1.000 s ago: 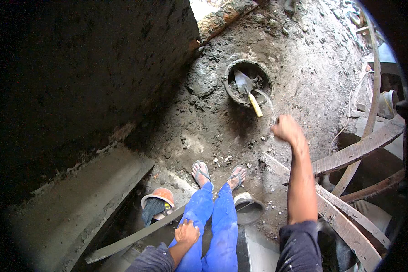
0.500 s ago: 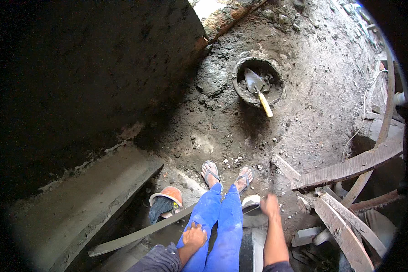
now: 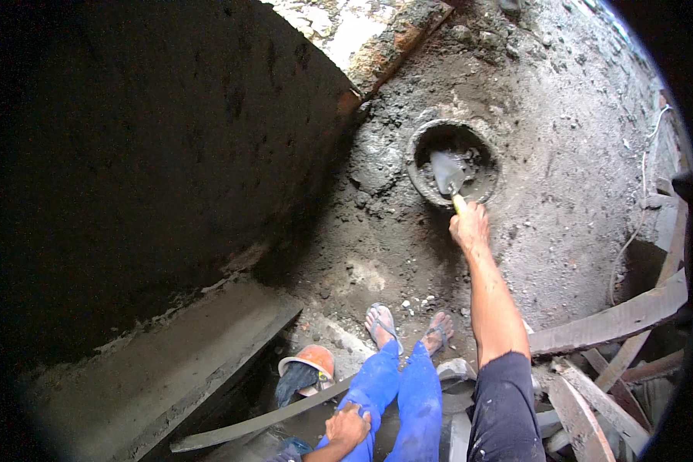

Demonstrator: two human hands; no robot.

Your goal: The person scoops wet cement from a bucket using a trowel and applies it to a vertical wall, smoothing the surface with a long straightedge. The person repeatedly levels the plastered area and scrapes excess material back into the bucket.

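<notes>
My right hand (image 3: 470,225) grips the pale yellow handle of a pointing trowel (image 3: 447,171). Its metal blade, slightly blurred, dips into a round, mortar-crusted bucket (image 3: 496,159). Wet grey mortar (image 3: 476,163) lies inside the bucket, partly behind the blade. My left hand (image 3: 348,426) is on the blue trouser leg (image 3: 374,385) near my left knee, its fingers curled against the cloth.
A dark rendered wall (image 3: 169,169) rises at left above a grey ledge (image 3: 185,354). Beside my left leg lie an orange pail (image 3: 314,358) and a curved strip (image 3: 262,421). Broken boards (image 3: 616,316) are piled at right. Rubble dots the rough ground (image 3: 562,200).
My right hand has moved from beside my right leg forward to the bucket and taken hold of the trowel. The trowel blade has shifted within the bucket. My left hand stays on the leg.
</notes>
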